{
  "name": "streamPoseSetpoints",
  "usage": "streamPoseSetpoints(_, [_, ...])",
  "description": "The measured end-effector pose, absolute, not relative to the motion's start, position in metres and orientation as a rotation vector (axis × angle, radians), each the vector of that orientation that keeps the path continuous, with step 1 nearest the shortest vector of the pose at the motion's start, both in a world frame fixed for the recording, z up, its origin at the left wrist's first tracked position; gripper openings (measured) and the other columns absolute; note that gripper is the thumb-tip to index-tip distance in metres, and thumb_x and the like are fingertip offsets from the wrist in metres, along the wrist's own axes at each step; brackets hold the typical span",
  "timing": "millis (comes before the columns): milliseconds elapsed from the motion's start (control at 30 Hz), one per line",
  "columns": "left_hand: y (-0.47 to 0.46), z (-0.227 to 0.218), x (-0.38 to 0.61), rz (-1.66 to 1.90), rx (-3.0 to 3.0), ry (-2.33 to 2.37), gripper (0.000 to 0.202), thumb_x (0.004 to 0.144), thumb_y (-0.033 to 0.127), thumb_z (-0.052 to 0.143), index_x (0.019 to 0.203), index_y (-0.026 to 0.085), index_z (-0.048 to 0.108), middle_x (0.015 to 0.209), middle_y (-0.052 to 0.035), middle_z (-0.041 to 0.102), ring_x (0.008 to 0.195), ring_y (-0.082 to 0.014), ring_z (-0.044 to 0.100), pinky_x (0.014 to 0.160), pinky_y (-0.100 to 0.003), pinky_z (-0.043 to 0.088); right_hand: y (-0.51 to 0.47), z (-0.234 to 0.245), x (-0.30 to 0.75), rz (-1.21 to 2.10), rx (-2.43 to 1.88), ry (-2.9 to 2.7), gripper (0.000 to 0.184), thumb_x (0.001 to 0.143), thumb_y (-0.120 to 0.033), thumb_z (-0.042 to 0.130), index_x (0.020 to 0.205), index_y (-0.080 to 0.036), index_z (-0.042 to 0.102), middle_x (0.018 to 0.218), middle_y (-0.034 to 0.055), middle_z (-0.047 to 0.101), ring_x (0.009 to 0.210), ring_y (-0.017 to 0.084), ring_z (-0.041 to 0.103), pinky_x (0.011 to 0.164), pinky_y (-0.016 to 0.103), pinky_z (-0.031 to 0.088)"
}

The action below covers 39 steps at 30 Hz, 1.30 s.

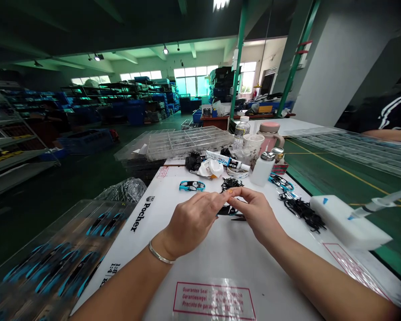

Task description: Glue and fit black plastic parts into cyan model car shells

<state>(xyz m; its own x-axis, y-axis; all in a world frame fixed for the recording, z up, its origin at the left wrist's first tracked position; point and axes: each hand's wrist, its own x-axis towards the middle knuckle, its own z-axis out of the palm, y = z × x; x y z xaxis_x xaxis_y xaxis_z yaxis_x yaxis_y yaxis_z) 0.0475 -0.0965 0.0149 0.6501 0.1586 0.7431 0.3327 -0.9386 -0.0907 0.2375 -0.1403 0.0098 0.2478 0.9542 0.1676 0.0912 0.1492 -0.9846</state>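
Left hand (190, 221) and right hand (258, 215) narrow, fingertips touching above the white desk (240, 285), any held piece too small to tell; black plastic parts (230, 183) at 12 o'clock, blue-trimmed car shell (192, 186) at 11 o'clock.

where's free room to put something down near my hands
The widest bare patch is the white sheet below your left hand and right hand, between the clear tray of car bodies and the white foam block. A smaller patch lies left of the blue car shell. It's crowded around the glue tube, squeeze bottle and black parts pile.
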Motion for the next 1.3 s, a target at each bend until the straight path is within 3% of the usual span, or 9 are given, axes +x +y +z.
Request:
streamPoseSetpoints(133, [-0.096, 0.014, 0.047, -1.206, -2.634, -0.341, 0.06, 0.088, 0.007, 0.058, 0.143, 0.018, 0.036, 0.121, -0.0065, 0.067, 0.118, -0.019, 0.061, 0.101, -0.034, 0.054, -0.14, 0.01, 0.24, 0.971, -1.233, -1.151, 0.036, 0.073, -0.048, 0.076, 0.091, -0.018, 0.069, 0.094, 0.0048, 0.067, 0.089, 0.022, 0.057, 0.08, 0.033, 0.041])
streamPoseSetpoints(467, [-0.098, 0.016, 0.046, -1.242, -2.628, -0.276, 0.058, 0.089, 0.007, 0.058, 0.142, 0.02, 0.039, 0.119, -0.0068, 0.069, 0.114, -0.0193, 0.064, 0.1, -0.036, 0.056, -0.143, 0.014, 0.238, 1.054, -1.187, -1.09, 0.037, 0.067, -0.049, 0.078, 0.078, -0.016, 0.066, 0.08, 0.0042, 0.064, 0.077, 0.019, 0.054, 0.074, 0.032, 0.038])
streamPoseSetpoints(633, [-0.097, 0.015, 0.046, -1.252, -2.606, -0.239, 0.056, 0.086, 0.005, 0.062, 0.137, 0.016, 0.044, 0.117, -0.0087, 0.07, 0.114, -0.0203, 0.064, 0.1, -0.036, 0.056, -0.144, 0.015, 0.237, 1.118, -1.158, -1.063, 0.038, 0.066, -0.047, 0.079, 0.077, -0.016, 0.063, 0.079, 0.0037, 0.063, 0.074, 0.017, 0.053, 0.071, 0.03, 0.038])
streamPoseSetpoints(967, [-0.095, 0.018, 0.047, -1.29, -2.59, -0.213, 0.057, 0.086, 0.007, 0.063, 0.139, 0.018, 0.043, 0.117, -0.0073, 0.07, 0.116, -0.0192, 0.063, 0.102, -0.036, 0.055, -0.148, 0.022, 0.242, 1.214, -1.155, -1.038, 0.035, 0.067, -0.045, 0.08, 0.078, -0.016, 0.064, 0.08, 0.0033, 0.062, 0.073, 0.016, 0.053, 0.069, 0.029, 0.038])
streamPoseSetpoints(1200, [-0.096, 0.021, 0.046, -1.348, -2.612, -0.191, 0.061, 0.083, 0.002, 0.066, 0.138, 0.017, 0.044, 0.121, -0.0064, 0.069, 0.119, -0.018, 0.061, 0.104, -0.036, 0.053, -0.146, 0.026, 0.256, 1.175, -1.148, -1.044, 0.036, 0.073, -0.05, 0.077, 0.088, -0.019, 0.071, 0.1, 0.0073, 0.066, 0.099, 0.024, 0.057, 0.078, 0.03, 0.04])
streamPoseSetpoints(1300, [-0.095, 0.02, 0.044, -1.36, -2.632, -0.163, 0.062, 0.083, 0.0, 0.064, 0.14, 0.016, 0.044, 0.123, -0.0061, 0.068, 0.122, -0.017, 0.059, 0.106, -0.035, 0.052, -0.146, 0.025, 0.258, 1.15, -1.139, -1.112, 0.034, 0.073, -0.049, 0.078, 0.084, -0.018, 0.071, 0.091, 0.0057, 0.065, 0.089, 0.02, 0.055, 0.079, 0.03, 0.039])
